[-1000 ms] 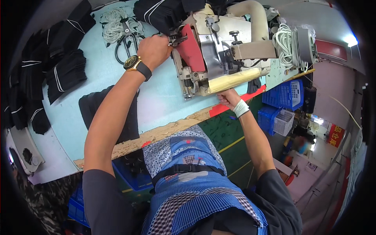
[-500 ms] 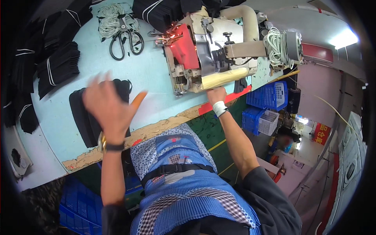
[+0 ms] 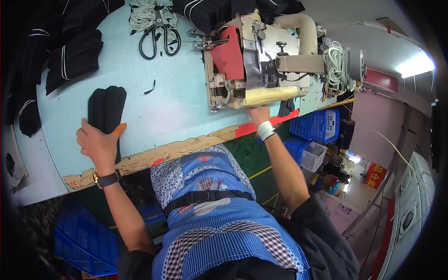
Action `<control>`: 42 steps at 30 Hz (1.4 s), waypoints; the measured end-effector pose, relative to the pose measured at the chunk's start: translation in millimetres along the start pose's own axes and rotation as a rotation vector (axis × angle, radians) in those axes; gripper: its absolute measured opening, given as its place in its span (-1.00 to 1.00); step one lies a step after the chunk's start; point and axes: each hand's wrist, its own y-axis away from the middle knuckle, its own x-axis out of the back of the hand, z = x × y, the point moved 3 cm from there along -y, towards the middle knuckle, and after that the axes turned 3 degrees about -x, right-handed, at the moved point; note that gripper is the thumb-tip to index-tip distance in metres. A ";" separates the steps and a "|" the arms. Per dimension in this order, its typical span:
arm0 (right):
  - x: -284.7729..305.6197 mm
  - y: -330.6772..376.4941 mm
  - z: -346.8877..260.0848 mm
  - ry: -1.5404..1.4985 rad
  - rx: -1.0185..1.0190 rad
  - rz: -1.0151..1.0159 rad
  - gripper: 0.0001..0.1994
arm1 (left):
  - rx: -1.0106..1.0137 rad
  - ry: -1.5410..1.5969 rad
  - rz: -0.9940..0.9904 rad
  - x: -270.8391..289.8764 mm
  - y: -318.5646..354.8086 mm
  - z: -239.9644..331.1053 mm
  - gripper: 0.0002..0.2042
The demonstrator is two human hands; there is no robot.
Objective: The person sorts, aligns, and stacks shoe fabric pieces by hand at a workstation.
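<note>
Black cloth piece (image 3: 106,108) under my left hand (image 3: 99,142), near the table's (image 3: 154,112) worn front edge.

It lies just beyond my palm, long axis running away from me; my fingers rest spread on its near end, not clenched. My right hand (image 3: 258,114) is at the sewing machine's (image 3: 254,63) front edge, well apart; its grip I cannot tell. One pair of scissors (image 3: 158,37), several black stacks (image 3: 72,58) behind.

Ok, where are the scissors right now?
In the head view the black-handled scissors lie at the far edge of the light blue table, on a bundle of white cord, just left of the sewing machine and beyond both hands.
</note>
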 end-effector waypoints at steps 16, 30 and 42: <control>-4.7 17.7 -13.6 -0.087 0.211 0.258 -0.71 | -0.503 0.106 -0.061 -7.7 -21.8 107.5 -0.73; -3.7 14.4 -15.4 -0.202 0.192 0.131 -0.73 | -0.135 0.678 -0.840 28.4 142.1 27.8 -0.47; -4.4 13.6 -12.2 -0.194 0.060 0.056 -0.75 | 0.228 0.705 -1.499 56.2 202.2 113.3 -0.28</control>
